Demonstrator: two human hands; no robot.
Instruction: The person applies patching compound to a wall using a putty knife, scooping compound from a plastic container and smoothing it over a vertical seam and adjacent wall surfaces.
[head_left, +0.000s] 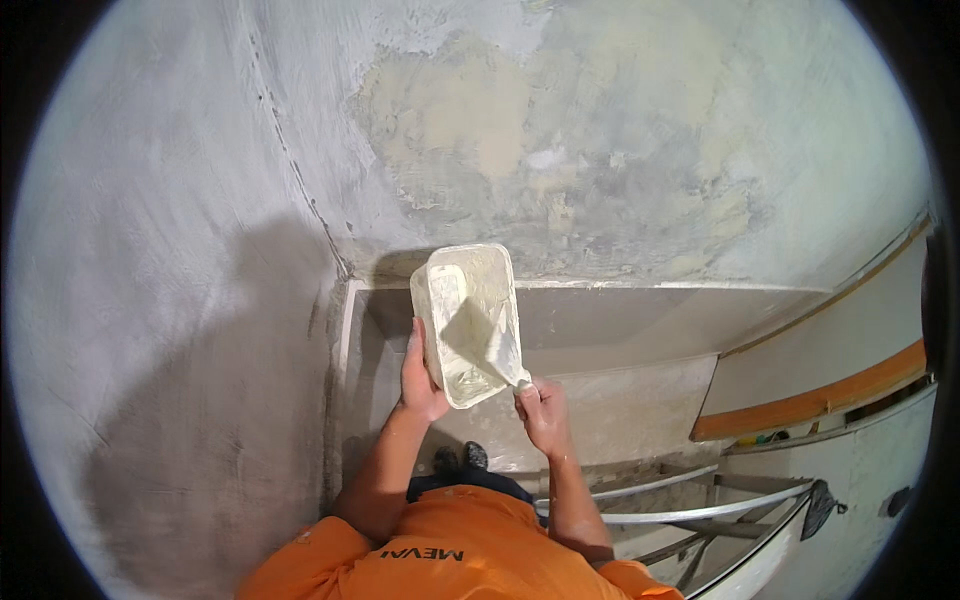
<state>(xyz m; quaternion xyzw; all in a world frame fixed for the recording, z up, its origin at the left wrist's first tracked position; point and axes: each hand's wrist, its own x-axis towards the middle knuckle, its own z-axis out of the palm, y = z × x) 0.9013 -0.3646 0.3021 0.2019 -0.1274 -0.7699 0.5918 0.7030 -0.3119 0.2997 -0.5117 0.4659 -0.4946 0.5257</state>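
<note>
My left hand [420,384] is wrapped round the lower left side of a cream plastic tub [420,290], held tilted so that its inside shows. Pale plaster coats the tub's walls and floor. In my right hand [545,415] is the handle of a putty knife [503,348], thumb pressed along it. The knife's blade lies inside the tub, against its right side, and is smeared with the same pale plaster. How much plaster is in the tub I cannot tell.
Ahead rises a grey plastered wall [620,190] with yellowish patches; a cracked corner line meets the left wall [150,260]. Below is a white-edged ledge [640,320]. At lower right stands a metal ladder [700,512], near a wood-edged white panel [810,410].
</note>
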